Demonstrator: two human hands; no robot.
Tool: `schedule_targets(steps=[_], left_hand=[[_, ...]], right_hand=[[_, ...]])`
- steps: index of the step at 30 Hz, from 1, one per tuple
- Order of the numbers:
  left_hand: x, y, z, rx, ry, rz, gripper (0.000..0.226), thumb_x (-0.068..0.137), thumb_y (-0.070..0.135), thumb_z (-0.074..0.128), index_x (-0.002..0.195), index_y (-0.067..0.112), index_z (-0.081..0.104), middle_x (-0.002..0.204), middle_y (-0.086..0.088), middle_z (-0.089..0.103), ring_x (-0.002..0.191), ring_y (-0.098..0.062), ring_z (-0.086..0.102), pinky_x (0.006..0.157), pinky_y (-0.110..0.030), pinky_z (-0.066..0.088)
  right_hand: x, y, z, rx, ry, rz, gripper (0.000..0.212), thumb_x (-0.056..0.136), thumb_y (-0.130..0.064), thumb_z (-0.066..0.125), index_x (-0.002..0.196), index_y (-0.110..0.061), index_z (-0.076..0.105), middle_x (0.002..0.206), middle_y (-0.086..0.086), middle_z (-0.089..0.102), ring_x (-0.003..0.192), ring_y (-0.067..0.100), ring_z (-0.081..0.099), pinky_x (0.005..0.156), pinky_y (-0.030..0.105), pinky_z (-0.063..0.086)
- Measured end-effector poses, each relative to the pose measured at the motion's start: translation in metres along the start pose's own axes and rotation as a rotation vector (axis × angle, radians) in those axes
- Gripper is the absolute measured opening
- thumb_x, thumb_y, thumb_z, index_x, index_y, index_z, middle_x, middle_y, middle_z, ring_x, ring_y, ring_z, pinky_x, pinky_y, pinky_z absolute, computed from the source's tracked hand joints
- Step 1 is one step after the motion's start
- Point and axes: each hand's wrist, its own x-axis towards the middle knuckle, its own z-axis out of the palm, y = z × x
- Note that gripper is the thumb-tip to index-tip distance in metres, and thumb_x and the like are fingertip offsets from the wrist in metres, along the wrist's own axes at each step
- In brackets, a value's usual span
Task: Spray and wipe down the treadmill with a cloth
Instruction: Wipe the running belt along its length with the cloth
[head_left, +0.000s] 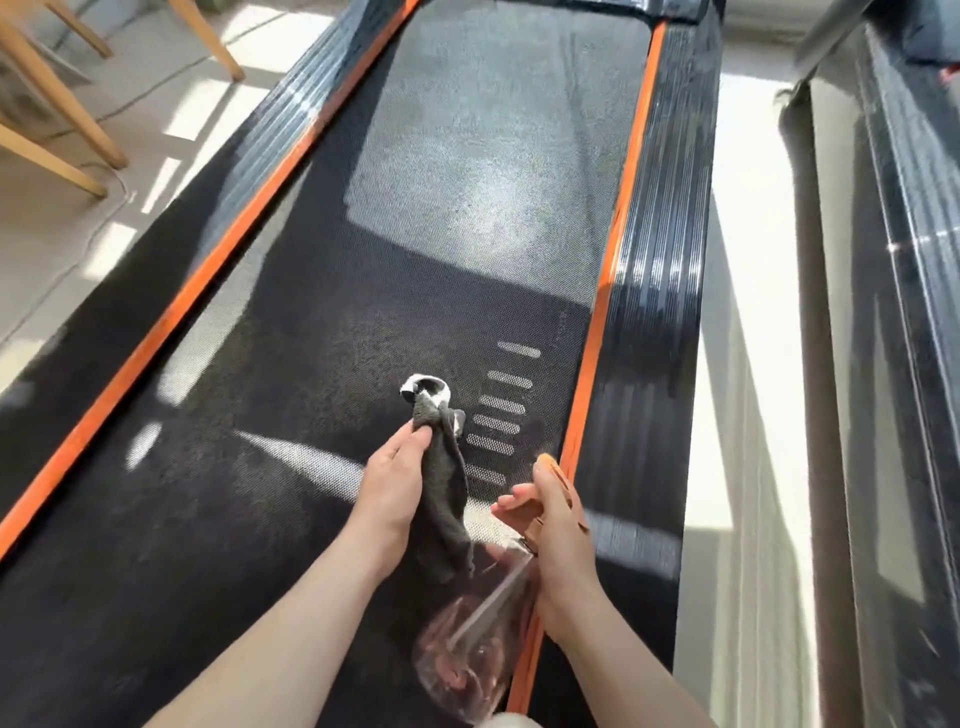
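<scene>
The treadmill fills the view: a black textured belt (322, 364) runs between two orange strips, with black ribbed side rails (654, 291) outside them. My left hand (395, 483) is closed on a dark grey cloth (441, 499) with a white edge, which hangs bunched above the belt. Just to its right, my right hand (550, 525) grips the orange trigger head of a clear spray bottle (478, 634). The bottle hangs below the hand over the belt's right edge, with its dip tube visible inside.
Wooden chair legs (67, 109) stand on the pale floor at the upper left, beside a thin cable. A dark glossy frame (904, 249) runs along the far right, with a strip of sunlit floor (748, 364) between it and the treadmill.
</scene>
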Motion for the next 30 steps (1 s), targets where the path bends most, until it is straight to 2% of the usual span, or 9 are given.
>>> schedule_targets(steps=[4, 7, 11, 14, 16, 18, 23, 28, 30], left_hand=[[0.003, 0.000, 0.011, 0.028, 0.006, 0.009, 0.031, 0.101, 0.014, 0.044, 0.122, 0.014, 0.067, 0.115, 0.001, 0.072, 0.108, -0.009, 0.065, 0.083, -0.016, 0.049], [0.000, -0.003, 0.017, 0.039, 0.030, 0.006, 0.028, 0.100, 0.016, 0.047, 0.114, 0.022, 0.070, 0.104, 0.008, 0.074, 0.095, -0.002, 0.068, 0.073, -0.012, 0.051], [-0.001, -0.004, 0.023, 0.073, 0.010, 0.013, 0.031, 0.100, 0.019, 0.047, 0.102, 0.033, 0.075, 0.104, 0.010, 0.074, 0.097, -0.001, 0.068, 0.076, -0.013, 0.051], [-0.003, -0.016, 0.035, 0.125, -0.022, -0.012, 0.026, 0.100, 0.020, 0.049, 0.111, 0.030, 0.070, 0.106, 0.015, 0.073, 0.102, 0.003, 0.065, 0.087, -0.014, 0.050], [-0.006, -0.023, 0.048, 0.129, -0.026, -0.029, 0.023, 0.099, 0.019, 0.051, 0.103, 0.033, 0.069, 0.098, 0.019, 0.073, 0.093, 0.004, 0.066, 0.082, -0.012, 0.050], [-0.006, -0.028, 0.060, 0.109, -0.031, -0.065, 0.025, 0.099, 0.019, 0.051, 0.096, 0.033, 0.072, 0.097, 0.010, 0.074, 0.087, -0.006, 0.067, 0.082, -0.024, 0.052], [-0.005, -0.032, 0.067, 0.050, 0.011, -0.066, 0.024, 0.098, 0.018, 0.051, 0.104, 0.026, 0.073, 0.093, 0.008, 0.075, 0.081, -0.003, 0.069, 0.065, -0.014, 0.053], [-0.009, -0.032, 0.064, 0.094, -0.011, -0.110, 0.032, 0.097, 0.022, 0.054, 0.127, 0.017, 0.063, 0.116, 0.002, 0.071, 0.108, -0.011, 0.065, 0.098, -0.030, 0.049], [-0.009, -0.030, 0.064, 0.123, -0.019, -0.090, 0.028, 0.097, 0.021, 0.054, 0.123, 0.022, 0.065, 0.112, 0.008, 0.072, 0.106, -0.006, 0.065, 0.096, -0.027, 0.048]], right_hand=[[-0.001, -0.004, -0.010, -0.053, 0.062, -0.058, 0.039, 0.095, -0.037, 0.060, 0.129, -0.018, 0.060, 0.073, 0.002, 0.057, 0.061, 0.014, 0.056, 0.055, 0.028, 0.050], [-0.002, -0.009, -0.020, -0.038, 0.072, -0.073, 0.036, 0.094, -0.038, 0.062, 0.127, -0.023, 0.061, 0.083, 0.005, 0.058, 0.068, 0.016, 0.056, 0.055, 0.029, 0.052], [-0.004, -0.026, -0.026, 0.042, 0.013, -0.003, 0.027, 0.092, -0.046, 0.063, 0.103, -0.021, 0.066, 0.086, 0.006, 0.064, 0.082, 0.018, 0.063, 0.062, 0.045, 0.057], [-0.007, -0.030, -0.039, 0.067, 0.113, -0.021, 0.033, 0.095, -0.043, 0.059, 0.085, -0.012, 0.061, 0.077, 0.013, 0.062, 0.068, 0.022, 0.065, 0.055, 0.037, 0.055], [-0.009, -0.030, -0.051, 0.107, 0.173, -0.032, 0.033, 0.094, -0.042, 0.059, 0.081, -0.013, 0.059, 0.068, 0.011, 0.057, 0.055, 0.021, 0.060, 0.050, 0.033, 0.051], [-0.011, -0.028, -0.065, 0.115, 0.197, -0.037, 0.029, 0.092, -0.044, 0.062, 0.087, -0.016, 0.061, 0.064, 0.004, 0.056, 0.051, 0.016, 0.059, 0.048, 0.032, 0.053], [-0.007, -0.029, -0.086, 0.139, 0.145, -0.003, 0.045, 0.088, -0.053, 0.063, 0.104, -0.011, 0.066, 0.091, 0.012, 0.069, 0.085, 0.026, 0.067, 0.062, 0.043, 0.059], [-0.004, -0.030, -0.084, 0.164, 0.208, -0.033, 0.041, 0.090, -0.051, 0.061, 0.074, -0.014, 0.059, 0.068, 0.010, 0.058, 0.059, 0.024, 0.059, 0.057, 0.036, 0.053], [-0.003, -0.033, -0.086, 0.200, 0.214, -0.046, 0.041, 0.091, -0.049, 0.062, 0.075, -0.011, 0.058, 0.066, 0.011, 0.054, 0.054, 0.024, 0.055, 0.053, 0.035, 0.052]])
